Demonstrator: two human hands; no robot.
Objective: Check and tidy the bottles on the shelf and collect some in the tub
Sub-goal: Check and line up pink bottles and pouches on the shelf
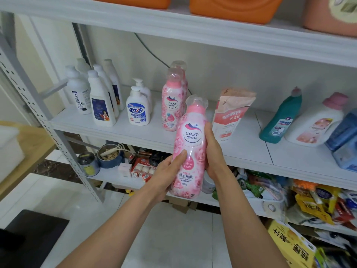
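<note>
Before the white shelf (241,149), both hands grip a pink bottle (190,149).

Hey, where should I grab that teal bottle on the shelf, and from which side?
Probably round the narrow upper body of the teal bottle, coming from the front-left: that side is free toward the pouch, while the white jug crowds its right.

Blue pot (110,161) beside tin can (88,165); yellow carton (289,243) tilted, lower right.
</note>
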